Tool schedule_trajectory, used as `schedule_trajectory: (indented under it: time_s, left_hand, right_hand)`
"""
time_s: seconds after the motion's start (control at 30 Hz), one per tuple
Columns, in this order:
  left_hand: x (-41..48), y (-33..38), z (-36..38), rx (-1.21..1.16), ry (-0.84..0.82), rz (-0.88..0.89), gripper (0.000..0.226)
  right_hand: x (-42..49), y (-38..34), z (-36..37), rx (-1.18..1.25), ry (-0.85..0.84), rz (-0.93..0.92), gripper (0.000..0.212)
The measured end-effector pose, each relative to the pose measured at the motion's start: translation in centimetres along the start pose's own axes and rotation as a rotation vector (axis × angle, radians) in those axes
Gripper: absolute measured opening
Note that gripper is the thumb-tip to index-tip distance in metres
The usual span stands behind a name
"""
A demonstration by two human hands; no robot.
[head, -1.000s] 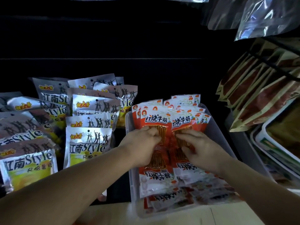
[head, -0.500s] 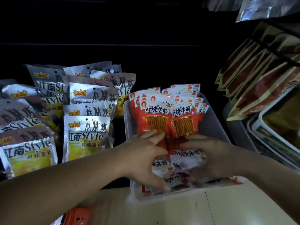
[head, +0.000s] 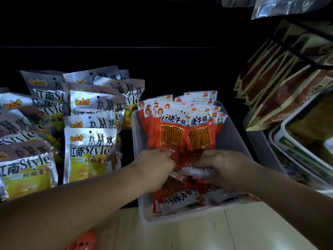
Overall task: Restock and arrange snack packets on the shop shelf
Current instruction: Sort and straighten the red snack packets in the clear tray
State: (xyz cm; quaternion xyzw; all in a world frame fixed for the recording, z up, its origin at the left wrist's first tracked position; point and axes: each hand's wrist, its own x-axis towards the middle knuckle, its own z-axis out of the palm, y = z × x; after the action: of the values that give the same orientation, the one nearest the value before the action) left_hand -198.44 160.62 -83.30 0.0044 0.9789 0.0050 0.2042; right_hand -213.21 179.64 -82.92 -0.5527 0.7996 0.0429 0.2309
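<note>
Your left hand [head: 155,166] and right hand [head: 224,168] each clutched red beef-tendon packets [head: 177,194] in the clear bin [head: 180,216] beneath them; the step called for standing those squarely against the upright row [head: 173,134] beyond.

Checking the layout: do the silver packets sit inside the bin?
No, the silver packets stand left of the bin, which holds only red packets.
</note>
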Motion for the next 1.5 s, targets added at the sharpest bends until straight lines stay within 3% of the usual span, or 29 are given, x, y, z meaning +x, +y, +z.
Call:
schedule_trajectory:
  time_s: [0.17, 0.27, 0.33, 0.4, 0.5, 0.6, 0.67, 0.73, 0.8, 0.93, 1.0, 1.13, 1.2, 1.3, 1.4, 1.5]
  left_hand:
    - [1.0, -2.4, -2.5, -0.159, 0.001, -0.047, 0.025]
    - [2.0, -4.0, -4.3, -0.310, -0.049, -0.119, 0.029]
    - [2.6, -4.4, -4.8, -0.302, 0.001, -0.160, 0.025]
    - [2.9, -4.1, -4.7, -0.127, 0.124, -0.179, 0.036]
    - [3.3, -3.7, -3.8, 0.125, 0.285, -0.216, 0.073]
    - [2.8, -4.3, -3.3, 0.174, 0.474, -0.242, 0.091]
    - [2.1, -3.6, -2.8, 0.145, 0.561, -0.129, 0.072]
    - [1.5, -2.5, -2.0, -0.021, 0.378, -0.001, 0.034]
    - [1.5, -1.9, -1.5, -0.075, 0.123, -0.018, 0.014]
    - [2.0, -2.5, -1.0, -0.032, 0.122, -0.032, 0.038]
    - [2.3, -2.6, -0.6, -0.033, 0.059, -0.012, 0.044]
    - [2.4, -2.8, -0.5, -0.110, -0.049, -0.033, 0.044]
    - [2.0, -2.9, -0.4, -0.195, 0.029, -0.032, 0.040]
    - [0.5, -2.6, -0.2, -0.287, 0.160, 0.007, 0.033]
    - [-1.8, -0.8, -0.7, -0.488, -0.083, 0.103, 0.055]
    - [-1.5, 1.2, -0.7, -0.470, -0.408, 0.166, 0.081]
  right_hand:
    - [1.5, 0.1, -2.4, -0.119, -0.004, 0.109, 0.022]
    - [2.5, 0.4, -5.5, -0.190, -0.054, 0.156, 0.024]
    - [3.4, 0.4, -6.2, -0.219, 0.002, 0.175, 0.026]
    - [4.2, 0.0, -5.5, -0.310, 0.172, 0.209, 0.037]
    - [4.6, -1.3, -3.5, -0.487, 0.437, 0.282, 0.077]
    - [4.2, -2.4, -1.6, -0.365, 0.580, 0.206, 0.052]
    - [3.6, -2.4, -1.0, -0.090, 0.415, 0.284, 0.025]
    - [2.9, -1.3, 0.5, 0.099, 0.266, 0.285, 0.013]
    - [2.8, -0.4, 1.6, 0.153, 0.303, 0.199, 0.018]
    - [3.2, 0.7, 2.9, 0.195, 0.382, 0.154, 0.050]
    - [3.5, 1.4, 2.2, 0.227, 0.281, 0.177, 0.057]
    - [3.6, 2.0, -0.9, 0.403, 0.046, 0.233, 0.052]
    - [2.1, 1.8, -2.0, 0.432, -0.052, 0.216, 0.054]
    - [-1.6, 1.9, -2.3, 0.459, -0.036, 0.132, 0.053]
    - [-4.6, 1.9, -1.7, 0.564, -0.084, 0.107, 0.075]
    - [-5.1, 1.3, -1.2, 0.591, -0.195, 0.070, 0.057]
